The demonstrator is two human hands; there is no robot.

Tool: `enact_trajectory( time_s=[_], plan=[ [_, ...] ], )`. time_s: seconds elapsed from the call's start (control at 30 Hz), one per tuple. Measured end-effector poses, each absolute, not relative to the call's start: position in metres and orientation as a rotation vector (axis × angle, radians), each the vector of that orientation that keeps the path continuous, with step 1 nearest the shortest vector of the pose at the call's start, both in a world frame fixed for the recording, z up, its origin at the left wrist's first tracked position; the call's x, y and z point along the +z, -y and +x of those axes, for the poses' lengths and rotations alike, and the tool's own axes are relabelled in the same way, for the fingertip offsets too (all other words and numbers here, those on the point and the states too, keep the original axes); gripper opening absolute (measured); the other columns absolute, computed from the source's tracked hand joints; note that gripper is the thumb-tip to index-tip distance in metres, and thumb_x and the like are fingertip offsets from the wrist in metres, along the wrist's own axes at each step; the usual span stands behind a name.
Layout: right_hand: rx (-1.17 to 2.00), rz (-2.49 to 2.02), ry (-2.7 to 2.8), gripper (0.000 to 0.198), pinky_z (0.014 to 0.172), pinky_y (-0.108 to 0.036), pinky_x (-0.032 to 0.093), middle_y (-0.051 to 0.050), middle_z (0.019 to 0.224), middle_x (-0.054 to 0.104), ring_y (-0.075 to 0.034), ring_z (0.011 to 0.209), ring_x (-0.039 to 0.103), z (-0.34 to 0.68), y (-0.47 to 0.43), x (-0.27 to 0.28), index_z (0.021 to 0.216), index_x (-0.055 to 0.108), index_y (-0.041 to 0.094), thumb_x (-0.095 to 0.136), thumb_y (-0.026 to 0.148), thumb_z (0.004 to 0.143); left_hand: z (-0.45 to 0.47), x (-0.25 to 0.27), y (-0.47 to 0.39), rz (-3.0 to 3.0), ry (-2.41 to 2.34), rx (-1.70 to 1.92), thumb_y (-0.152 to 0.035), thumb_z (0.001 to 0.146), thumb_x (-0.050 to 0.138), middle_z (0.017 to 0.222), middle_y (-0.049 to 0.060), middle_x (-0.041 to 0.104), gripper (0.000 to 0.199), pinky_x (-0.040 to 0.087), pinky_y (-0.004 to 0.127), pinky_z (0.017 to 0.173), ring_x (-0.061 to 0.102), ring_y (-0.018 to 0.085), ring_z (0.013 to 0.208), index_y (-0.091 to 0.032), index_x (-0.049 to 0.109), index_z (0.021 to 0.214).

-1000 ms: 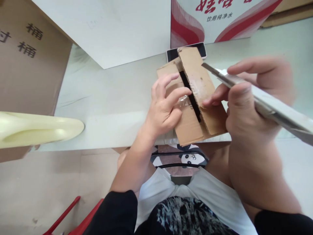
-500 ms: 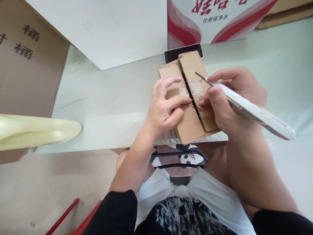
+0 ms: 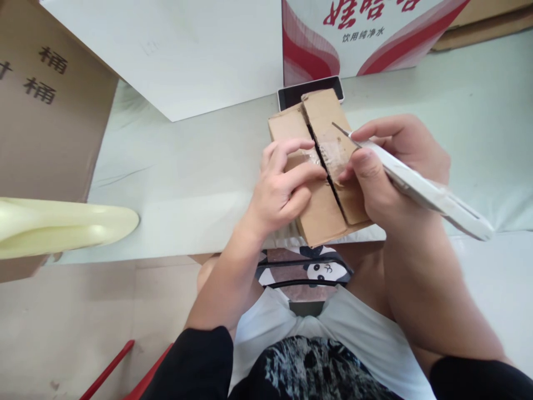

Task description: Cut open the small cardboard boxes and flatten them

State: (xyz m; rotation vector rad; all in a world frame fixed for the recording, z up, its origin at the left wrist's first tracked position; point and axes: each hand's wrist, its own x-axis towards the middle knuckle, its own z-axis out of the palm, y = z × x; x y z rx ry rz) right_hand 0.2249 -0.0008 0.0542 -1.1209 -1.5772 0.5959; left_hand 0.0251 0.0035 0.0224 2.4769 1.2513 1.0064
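Observation:
A small brown cardboard box lies on the pale tabletop, with a dark slit between its two top flaps and clear tape across the middle. My left hand rests on the left flap, fingers bent and apart, the index fingertip at the slit. My right hand is closed around a white utility knife. The knife's thin dark blade points up and left above the right flap, apart from the slit. Some right fingers reach under the knife to the tape, where their tips are partly hidden.
Behind the box lies a dark-screened, white-edged device. A white carton and a red-and-white carton stand at the back. At left are a large brown carton and a pale yellow rounded object. A panda-patterned item is below the table edge.
My left fingers have shifted slightly down and right along the slit. The right hand and knife have moved a little left; the whole view has shifted slightly too.

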Motion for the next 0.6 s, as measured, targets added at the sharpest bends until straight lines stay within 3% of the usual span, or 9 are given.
enact_trajectory(
  time_s=[0.23,0.43,0.6],
  plan=[
    [0.591,-1.027,1.57,0.026,0.053,-0.027,0.048,0.007,0.065,0.064,-0.012,0.054,0.065,0.2259,-0.0035,0.052,0.105,0.069,0.025,0.066,0.05,0.098,0.0251,0.0207,-0.0044,2.476,-1.261,1.084,-0.018,0.092,0.042,0.138,0.009,0.065,0.046,0.045,0.056,0.119,0.057,0.029,0.131,-0.029,0.067,0.129],
    [0.636,-1.04,1.546,0.022,0.054,-0.03,0.047,0.006,0.068,0.065,-0.014,0.057,0.068,0.226,-0.0007,0.0546,0.104,0.068,0.028,0.069,0.048,0.097,0.0231,0.0185,-0.0066,2.562,-1.256,1.012,-0.021,0.095,0.041,0.144,0.005,0.064,0.046,0.041,0.058,0.124,0.052,0.029,0.136,-0.037,0.073,0.123],
    [0.672,-1.077,1.523,0.029,0.057,-0.03,0.049,0.006,0.068,0.063,-0.013,0.056,0.066,0.2248,0.001,0.056,0.105,0.066,0.029,0.066,0.056,0.097,0.0243,0.0199,-0.005,2.506,-1.281,1.006,-0.019,0.093,0.042,0.141,0.006,0.064,0.047,0.04,0.058,0.124,0.054,0.029,0.135,-0.033,0.068,0.13]
  ],
)
